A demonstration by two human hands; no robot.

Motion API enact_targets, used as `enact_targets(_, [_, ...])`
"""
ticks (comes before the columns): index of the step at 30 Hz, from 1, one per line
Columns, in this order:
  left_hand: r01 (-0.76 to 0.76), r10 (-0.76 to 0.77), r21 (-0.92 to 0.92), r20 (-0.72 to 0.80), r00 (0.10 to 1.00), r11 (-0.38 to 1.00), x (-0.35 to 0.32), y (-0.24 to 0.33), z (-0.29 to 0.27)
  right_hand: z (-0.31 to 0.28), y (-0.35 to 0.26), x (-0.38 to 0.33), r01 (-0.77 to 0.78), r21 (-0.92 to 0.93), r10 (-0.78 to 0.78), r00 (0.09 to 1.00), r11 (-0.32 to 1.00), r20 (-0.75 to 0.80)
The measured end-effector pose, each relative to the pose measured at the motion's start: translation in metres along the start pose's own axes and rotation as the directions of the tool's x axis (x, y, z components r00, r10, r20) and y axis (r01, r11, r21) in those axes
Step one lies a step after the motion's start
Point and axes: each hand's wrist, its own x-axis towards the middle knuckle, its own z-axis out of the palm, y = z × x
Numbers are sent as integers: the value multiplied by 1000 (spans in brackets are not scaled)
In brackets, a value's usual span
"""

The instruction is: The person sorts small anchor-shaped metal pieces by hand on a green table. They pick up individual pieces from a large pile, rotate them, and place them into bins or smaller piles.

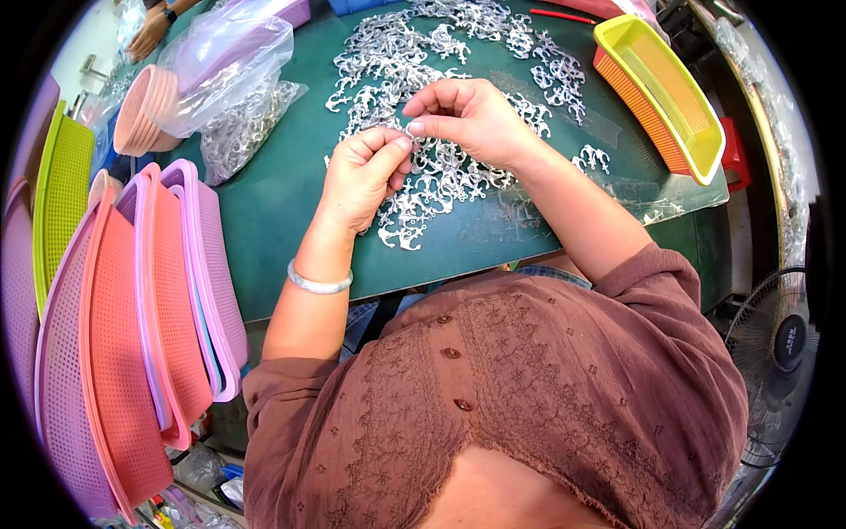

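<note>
A spread of small silver anchor-shaped metal pieces [441,53] covers the middle of the green table [273,212]. My left hand [361,176] and my right hand [471,119] meet just above the pile, fingertips pinched together on one small silver piece [411,138]. The piece is mostly hidden by my fingers. A silver bangle [319,283] sits on my left wrist. More of the anchor pieces [414,207] lie directly under both hands.
Stacked pink, purple and coral perforated baskets [150,335] lean at the left. A yellow and orange basket [661,88] sits at the right. Clear plastic bags [229,66] with silver pieces lie upper left, beside pink bowls [145,110]. Another person's hand [150,31] shows far left. A fan [780,353] stands at the right.
</note>
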Motion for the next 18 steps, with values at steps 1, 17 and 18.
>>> enact_targets(1, [15, -15, -1, -15, 1000, 1000, 0, 0, 0, 1, 0, 0, 8, 6, -8, 1000, 1000, 8])
enact_targets(17, [0, -10, -144, -63, 998, 990, 2, 1, -5, -7, -2, -4, -234, 57, 233, 972, 971, 18])
enact_targets(18, [0, -9, -164, -50, 999, 987, 2, 2, -5, -6, -2, -4, -235, 56, 234, 972, 970, 12])
